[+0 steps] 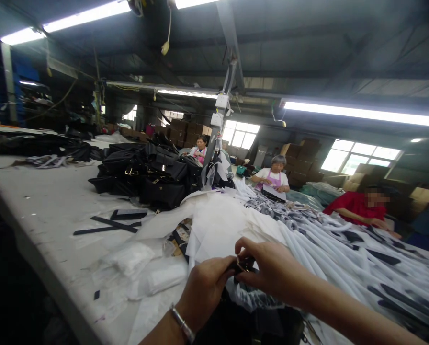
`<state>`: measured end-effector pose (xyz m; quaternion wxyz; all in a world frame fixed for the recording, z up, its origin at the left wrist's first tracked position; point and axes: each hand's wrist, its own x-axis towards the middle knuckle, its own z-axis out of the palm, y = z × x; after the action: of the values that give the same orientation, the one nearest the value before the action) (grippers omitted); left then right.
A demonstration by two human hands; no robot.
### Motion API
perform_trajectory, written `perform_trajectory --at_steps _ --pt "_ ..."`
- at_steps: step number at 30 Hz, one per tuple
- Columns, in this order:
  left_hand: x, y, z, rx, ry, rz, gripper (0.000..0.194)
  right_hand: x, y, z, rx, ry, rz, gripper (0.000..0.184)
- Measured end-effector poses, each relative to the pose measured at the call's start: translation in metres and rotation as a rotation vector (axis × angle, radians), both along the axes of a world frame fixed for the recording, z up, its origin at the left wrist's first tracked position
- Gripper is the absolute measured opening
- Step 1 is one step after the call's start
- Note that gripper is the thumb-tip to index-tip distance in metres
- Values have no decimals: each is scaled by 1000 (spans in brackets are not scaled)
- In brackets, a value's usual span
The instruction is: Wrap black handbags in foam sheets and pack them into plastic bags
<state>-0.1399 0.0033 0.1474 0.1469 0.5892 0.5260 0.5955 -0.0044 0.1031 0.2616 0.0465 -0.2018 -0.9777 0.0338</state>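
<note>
The left hand (pixel 205 290) and the right hand (pixel 272 268) meet at a small dark piece with shiny metal (pixel 240 264), both clamped on it between thumb and fingers. The piece is held up just on the near side of the white sheets (pixel 218 220); its exact shape is hidden by the fingers. A silvery bracelet (pixel 182 323) circles the left wrist. Directly under the hands, crumpled clear plastic (pixel 252 298) lies over something black (pixel 261 323), too dark to make out.

The white sheets lie heaped on the pale desk (pixel 31 206). To the left of the sheets are plastic-wrapped white packets (pixel 164 275) and, farther out, black strips (pixel 108 226), two of them crossing. A large pile of black bags (pixel 150 170) with gold-coloured fittings sits beyond the strips, left of and behind the sheets. To the right of the sheets spreads a broad mass of white-wrapped strips (pixel 308 239), with dark pieces among them.

Behind the sheets rises a slanted post (pixel 229 79) carrying white socket boxes (pixel 221 101). Beyond the sheets are three people: one behind the bags, one in a pink apron (pixel 275 180), and one in a red top (pixel 354 208) farther right.
</note>
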Motion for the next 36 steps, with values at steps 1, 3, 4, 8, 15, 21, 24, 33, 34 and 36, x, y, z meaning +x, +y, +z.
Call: perform_trajectory --at_steps 1,3,4,8,15,21,24,33,34,36 --pt "-3 -2 -2 -3 54 38 28 0 0 2 -3 -14 5 36" --pt "-15 -6 -12 -2 103 120 26 0 0 5 -8 -35 7 33" --pt "-25 -9 -19 -7 102 166 25 1 1 6 -10 -39 0 31" --pt "-76 -33 -56 -84 -55 305 27 5 5 8 -31 -51 -51 27" --pt "-111 -71 -69 -81 -532 300 35 -4 0 6 -47 -70 -32 31" --pt "-125 -67 -55 182 -1135 368 21 -8 4 11 -93 -77 11 26" --pt "-126 -69 -56 217 -1218 410 13 -3 9 9 -130 -100 -12 21" --pt "-64 -56 47 378 -797 62 28 -12 -5 22 -753 190 298 63" --pt "-59 -51 60 386 -742 25 27 -14 -9 27 -862 274 335 57" --pt "-51 -40 77 386 -660 -44 26 -17 -16 38 -1030 391 355 49"
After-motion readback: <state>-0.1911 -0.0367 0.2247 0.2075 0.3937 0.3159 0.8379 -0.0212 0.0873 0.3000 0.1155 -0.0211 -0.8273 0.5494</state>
